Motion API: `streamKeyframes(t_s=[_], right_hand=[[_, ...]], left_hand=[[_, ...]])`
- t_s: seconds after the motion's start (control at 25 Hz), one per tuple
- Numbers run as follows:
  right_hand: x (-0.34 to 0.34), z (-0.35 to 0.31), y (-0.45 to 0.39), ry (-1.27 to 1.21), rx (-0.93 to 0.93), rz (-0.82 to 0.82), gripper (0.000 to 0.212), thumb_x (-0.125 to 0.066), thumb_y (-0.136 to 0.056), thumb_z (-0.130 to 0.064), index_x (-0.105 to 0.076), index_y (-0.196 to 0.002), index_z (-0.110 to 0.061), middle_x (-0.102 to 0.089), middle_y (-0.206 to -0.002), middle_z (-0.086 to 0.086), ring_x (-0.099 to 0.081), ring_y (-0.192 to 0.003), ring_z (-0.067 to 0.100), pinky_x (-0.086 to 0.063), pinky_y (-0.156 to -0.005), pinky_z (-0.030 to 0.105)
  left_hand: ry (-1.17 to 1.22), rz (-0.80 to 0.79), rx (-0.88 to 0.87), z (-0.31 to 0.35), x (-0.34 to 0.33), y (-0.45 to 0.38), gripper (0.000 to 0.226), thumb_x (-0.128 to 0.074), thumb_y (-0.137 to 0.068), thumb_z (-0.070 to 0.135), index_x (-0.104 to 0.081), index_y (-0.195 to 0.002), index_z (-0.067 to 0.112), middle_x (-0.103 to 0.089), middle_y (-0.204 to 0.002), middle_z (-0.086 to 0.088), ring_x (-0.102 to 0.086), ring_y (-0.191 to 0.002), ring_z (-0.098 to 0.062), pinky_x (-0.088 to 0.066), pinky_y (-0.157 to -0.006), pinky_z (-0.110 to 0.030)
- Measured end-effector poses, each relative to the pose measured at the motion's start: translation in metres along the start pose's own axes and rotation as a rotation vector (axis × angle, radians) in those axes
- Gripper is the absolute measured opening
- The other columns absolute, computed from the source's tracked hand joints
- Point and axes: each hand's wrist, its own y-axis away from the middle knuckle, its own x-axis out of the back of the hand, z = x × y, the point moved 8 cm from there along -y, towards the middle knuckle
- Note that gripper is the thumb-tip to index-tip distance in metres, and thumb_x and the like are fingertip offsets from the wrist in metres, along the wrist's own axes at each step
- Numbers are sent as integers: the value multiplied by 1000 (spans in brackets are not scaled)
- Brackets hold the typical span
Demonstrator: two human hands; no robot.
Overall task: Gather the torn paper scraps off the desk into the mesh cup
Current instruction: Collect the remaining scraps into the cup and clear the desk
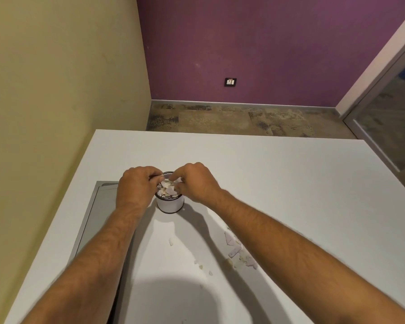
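A small round mesh cup (170, 205) stands on the white desk (278, 183), filled near its rim with pale paper scraps (167, 190). My left hand (136, 187) hovers over the cup's left rim with its fingers curled inward, fingertips pinched together at the opening. My right hand (197, 182) is over the right rim, fingers curled down and pinching scraps at the cup's mouth. More torn scraps (237, 250) lie on the desk under my right forearm, and a few tiny bits (200, 265) lie nearer the middle front.
A grey panel (103, 206) is set into the desk's left side beside the yellow wall. The desk's far edge drops to a patterned floor before a purple wall with a socket (230, 82). A glass door (388, 118) is at the right.
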Motion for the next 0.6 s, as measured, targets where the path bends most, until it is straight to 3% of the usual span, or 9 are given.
streamKeyframes(t_s=[0.16, 0.24, 0.36, 0.48, 0.6], right_hand=[[21, 35, 27, -160, -47, 55, 24, -68, -83, -9, -76, -101, -24, -76, -103, -1, -70, -88, 13, -52, -89, 26], [29, 60, 49, -204, -81, 80, 25, -68, -84, -8, -75, -102, -22, -75, -105, -4, -69, -88, 8, -52, -90, 24], [38, 107, 85, -236, -179, 126, 25, -70, -84, -10, -74, -105, -22, -74, -107, -7, -67, -89, 5, -53, -90, 24], [36, 150, 126, -168, -298, 126, 24, -70, -84, -17, -73, -105, -25, -74, -103, -9, -66, -88, 4, -54, -87, 27], [21, 177, 170, 15, -382, 74, 23, -66, -82, -25, -70, -104, -29, -72, -103, -10, -65, -91, 10, -53, -80, 26]], left_hand=[[-246, -178, -120, 6, -27, 4, 13, -62, -89, 15, -74, -94, 17, -71, -85, -16, -58, -88, -37, -53, -76, -43], [-302, -91, -234, 23, -28, 10, 16, -64, -88, 15, -72, -101, 12, -70, -91, -15, -55, -89, -39, -51, -76, -46], [-168, -33, -423, 64, -38, 31, 24, -68, -85, 19, -68, -108, 12, -66, -99, -10, -57, -90, -34, -52, -76, -44], [-94, -313, -564, 96, -85, 70, 30, -61, -89, 31, -56, -118, 27, -56, -116, 6, -51, -101, -17, -50, -78, -34], [-146, -523, -578, 113, -137, 110, 41, -57, -89, 39, -42, -127, 37, -42, -134, 12, -45, -116, -14, -51, -85, -34]])
